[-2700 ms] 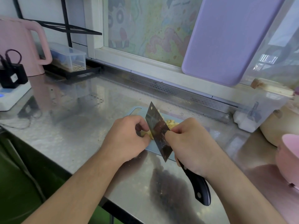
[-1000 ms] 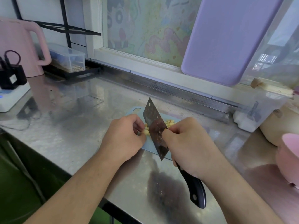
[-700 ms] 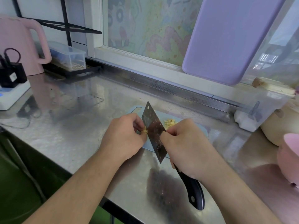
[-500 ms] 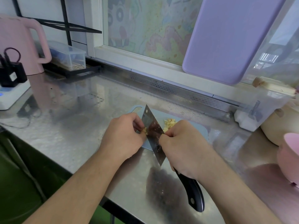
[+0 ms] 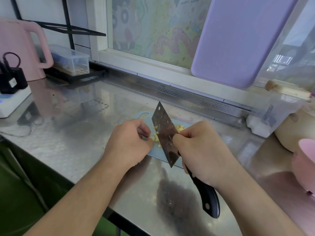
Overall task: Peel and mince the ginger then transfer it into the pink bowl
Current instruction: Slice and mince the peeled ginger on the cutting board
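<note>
Mincing stage: ginger is already in small bits, and the next chop turns on where the pile lies against the blade.
Left hand (image 5: 129,142): fingers curled in beside the pile's left edge, fingertips touching or almost touching the pieces; whether it pinches one, I cannot tell.
Ginger (image 5: 156,137): pale yellow bits on the blue cutting board (image 5: 158,153), lying between the two hands; most sit left of the blade, and a smaller scatter shows on its far-right side.
Cleaver (image 5: 166,133): blade upright on its edge, long axis running from near right to far left, tip toward the window, cutting through the pile's middle.
Right hand (image 5: 201,150): wrapped round the black handle, thumb and forefinger pinching the blade's base; nearer the pile's right scatter.
Nearer hand: the left is closest to the main heap, so its curled fingertips look most exposed to the edge.
Pink bowl (image 5: 305,160): far right at the frame edge, well apart from the board; transfer not yet begun.
</note>
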Demonstrator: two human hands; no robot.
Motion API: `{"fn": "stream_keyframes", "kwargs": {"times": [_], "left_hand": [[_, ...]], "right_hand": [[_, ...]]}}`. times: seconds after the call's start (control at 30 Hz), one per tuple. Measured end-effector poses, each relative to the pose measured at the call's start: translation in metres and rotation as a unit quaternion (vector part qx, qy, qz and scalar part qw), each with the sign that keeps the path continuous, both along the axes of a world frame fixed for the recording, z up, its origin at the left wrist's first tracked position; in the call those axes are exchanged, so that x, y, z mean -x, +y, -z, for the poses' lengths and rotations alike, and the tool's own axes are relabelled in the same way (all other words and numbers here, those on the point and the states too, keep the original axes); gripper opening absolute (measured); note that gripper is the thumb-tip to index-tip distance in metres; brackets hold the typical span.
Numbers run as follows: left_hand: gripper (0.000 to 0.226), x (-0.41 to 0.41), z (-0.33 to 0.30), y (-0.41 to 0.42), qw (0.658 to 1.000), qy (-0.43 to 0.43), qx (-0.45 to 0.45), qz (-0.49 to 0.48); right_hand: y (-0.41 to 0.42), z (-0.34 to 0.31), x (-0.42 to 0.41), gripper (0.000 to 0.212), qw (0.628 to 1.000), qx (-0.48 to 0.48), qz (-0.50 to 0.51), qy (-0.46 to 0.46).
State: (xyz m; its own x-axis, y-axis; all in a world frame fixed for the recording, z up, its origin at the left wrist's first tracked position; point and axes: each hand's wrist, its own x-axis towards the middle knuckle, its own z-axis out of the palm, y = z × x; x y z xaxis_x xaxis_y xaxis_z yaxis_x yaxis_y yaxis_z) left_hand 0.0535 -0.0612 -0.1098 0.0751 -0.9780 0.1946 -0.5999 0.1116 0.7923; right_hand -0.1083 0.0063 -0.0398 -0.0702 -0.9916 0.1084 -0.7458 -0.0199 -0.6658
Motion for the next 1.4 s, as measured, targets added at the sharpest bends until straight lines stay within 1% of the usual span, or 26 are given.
{"fn": "stream_keyframes", "kwargs": {"times": [0.23, 0.3, 0.37, 0.53, 0.67, 0.77, 0.9, 1.03, 1.13, 1.27, 1.4], "left_hand": [[0.016, 0.000, -0.004, 0.000, 0.999, 0.010, -0.001, -0.034], [0.017, 0.000, -0.004, 0.000, 0.999, 0.013, 0.003, -0.040], [0.017, 0.000, -0.004, 0.000, 0.999, 0.012, 0.002, -0.033], [0.018, 0.000, 0.000, -0.001, 1.000, 0.007, -0.002, 0.007], [0.018, 0.000, 0.004, -0.004, 1.000, 0.002, 0.013, 0.007], [0.020, 0.000, 0.005, -0.005, 1.000, 0.008, 0.015, 0.009], [0.019, -0.001, 0.005, -0.006, 1.000, 0.027, 0.008, 0.013], [0.024, -0.001, 0.002, -0.007, 0.998, 0.059, 0.001, -0.009], [0.028, -0.001, 0.001, -0.007, 0.998, 0.059, -0.002, -0.017], [0.028, -0.001, 0.000, -0.007, 0.999, 0.049, 0.002, -0.019], [0.028, -0.002, 0.000, -0.006, 0.999, 0.042, 0.003, -0.019]], "right_hand": [[0.000, 0.007, -0.007, 0.032, 1.000, -0.014, 0.002, 0.017], [-0.001, 0.010, -0.008, 0.029, 1.000, -0.021, 0.012, 0.018], [-0.002, 0.011, -0.011, 0.027, 0.999, -0.032, 0.013, 0.020], [-0.004, 0.009, -0.015, 0.035, 0.997, -0.024, -0.023, 0.070], [-0.002, 0.010, -0.007, 0.029, 0.999, -0.023, 0.002, 0.039], [-0.001, 0.006, -0.002, 0.033, 1.000, -0.016, 0.009, 0.022], [0.000, 0.002, -0.001, 0.034, 1.000, -0.003, 0.004, 0.016], [0.001, 0.004, -0.004, 0.034, 1.000, 0.002, -0.005, 0.011], [0.001, 0.005, -0.006, 0.034, 1.000, -0.006, -0.007, 0.004], [0.000, 0.010, -0.008, 0.030, 1.000, -0.010, 0.000, 0.027], [-0.002, 0.013, -0.009, 0.027, 0.999, -0.024, 0.011, 0.024]]}}
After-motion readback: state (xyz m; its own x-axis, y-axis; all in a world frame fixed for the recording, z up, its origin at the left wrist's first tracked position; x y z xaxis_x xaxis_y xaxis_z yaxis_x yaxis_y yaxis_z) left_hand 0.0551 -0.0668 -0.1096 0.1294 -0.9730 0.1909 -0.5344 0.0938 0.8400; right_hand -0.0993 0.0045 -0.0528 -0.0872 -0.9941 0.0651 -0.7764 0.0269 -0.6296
